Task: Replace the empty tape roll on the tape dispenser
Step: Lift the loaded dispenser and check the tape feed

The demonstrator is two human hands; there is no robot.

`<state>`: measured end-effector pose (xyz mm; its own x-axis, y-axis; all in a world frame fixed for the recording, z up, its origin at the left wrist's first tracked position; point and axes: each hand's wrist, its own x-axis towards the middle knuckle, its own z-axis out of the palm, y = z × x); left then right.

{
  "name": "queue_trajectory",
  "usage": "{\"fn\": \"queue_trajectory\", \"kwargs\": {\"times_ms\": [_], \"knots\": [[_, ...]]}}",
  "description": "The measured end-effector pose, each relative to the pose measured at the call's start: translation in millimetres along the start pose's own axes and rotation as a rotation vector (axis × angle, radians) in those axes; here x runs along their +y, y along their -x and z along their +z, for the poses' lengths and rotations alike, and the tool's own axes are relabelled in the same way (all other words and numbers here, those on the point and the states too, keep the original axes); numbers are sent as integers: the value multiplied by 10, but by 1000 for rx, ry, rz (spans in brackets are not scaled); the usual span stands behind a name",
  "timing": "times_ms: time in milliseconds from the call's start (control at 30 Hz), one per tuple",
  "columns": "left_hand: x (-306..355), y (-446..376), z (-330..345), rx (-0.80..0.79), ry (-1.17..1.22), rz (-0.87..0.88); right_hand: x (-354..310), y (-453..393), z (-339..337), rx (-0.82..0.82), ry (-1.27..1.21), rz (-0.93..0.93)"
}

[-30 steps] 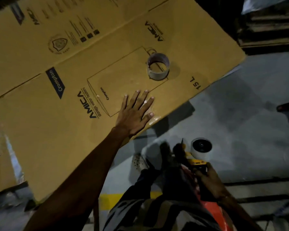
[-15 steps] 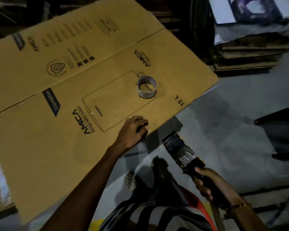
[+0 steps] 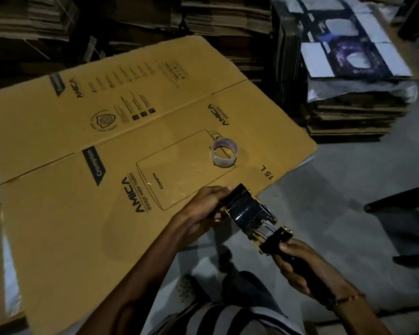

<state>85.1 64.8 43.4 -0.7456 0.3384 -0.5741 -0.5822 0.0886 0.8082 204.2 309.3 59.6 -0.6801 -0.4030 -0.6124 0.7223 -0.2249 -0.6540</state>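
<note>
A black and yellow tape dispenser [image 3: 249, 211] hangs in the air over the near edge of a flattened brown cardboard box [image 3: 87, 189]. My right hand [image 3: 300, 267] is wrapped around its dark handle at the lower right. My left hand [image 3: 203, 209] grips the dispenser's front end from the left. An almost bare tape roll core [image 3: 224, 152] stands on the cardboard, well beyond both hands and apart from them.
Stacks of flattened cartons [image 3: 348, 97] rise at the back and right. Grey concrete floor [image 3: 324, 189] lies to the right of the cardboard. A dark object [image 3: 402, 204] juts in from the right edge. My legs and a sandal [image 3: 189, 288] are below the hands.
My left hand left the cardboard and took hold of the dispenser's front. My right hand raised the dispenser up toward the cardboard edge. The white roll seen on the floor is out of view.
</note>
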Motion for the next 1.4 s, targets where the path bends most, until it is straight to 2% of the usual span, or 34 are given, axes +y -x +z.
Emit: {"fn": "queue_trajectory", "kwargs": {"times_ms": [167,300,367,500,800,967,1100,1200,1267,1333,1400], "knots": [[309,-258,-104,69,19,48,-457,-248,-51,-44,212,-10],[521,-662,-96,135,-33,108,-909,-458,-233,179,560,39],[620,-911,-46,180,-94,133,-1097,-622,-379,274,668,-13],[815,-1355,59,239,-170,193,-1488,-933,-681,343,839,-131],[1148,-1944,58,417,-470,320,-2025,-1769,-1428,325,1097,-172],[1014,-2001,-80,514,-445,290,-2111,-2016,-1568,310,1197,-209],[753,-1923,-304,652,-607,248,-2125,-2115,-1618,318,1258,-262],[578,-1742,-362,715,-559,196,-2140,-2198,-1634,316,1285,-298],[504,-1585,-319,677,-442,183,-2162,-2249,-1624,308,1289,-301],[447,-1462,-251,575,-352,139,-2195,-2304,-1599,305,1285,-302],[384,-1407,-170,516,-388,99,-2235,-2375,-1563,288,1290,-310]]}}
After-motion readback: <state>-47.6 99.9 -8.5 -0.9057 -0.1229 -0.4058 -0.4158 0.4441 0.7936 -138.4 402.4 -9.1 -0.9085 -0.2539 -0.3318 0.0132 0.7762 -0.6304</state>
